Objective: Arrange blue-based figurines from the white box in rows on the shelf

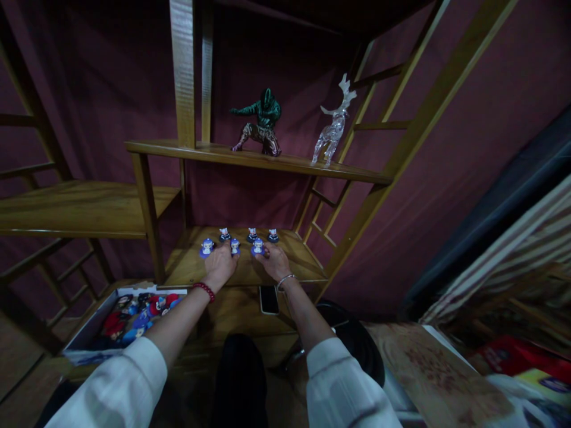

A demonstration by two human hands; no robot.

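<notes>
Three small dark figurines with pale heads stand in a back row on the lower wooden shelf (178,267): a left one (224,234), a middle one (252,234) and a right one (273,235). In front are three purple-and-white figurines: a left one (207,247), a middle one (235,246) and a right one (257,246). My left hand (220,265), with a red bead bracelet, has its fingers closed on the middle purple figurine. My right hand (275,261), wearing a silver bracelet, grips the right purple figurine at its right side.
A box (96,355) of colourful figurines sits at the lower left. A phone (269,299) lies below the shelf. On the upper shelf (214,156) stand a green crouching figure (263,122) and a clear deer (332,128). A black round seat (357,342) is at the right.
</notes>
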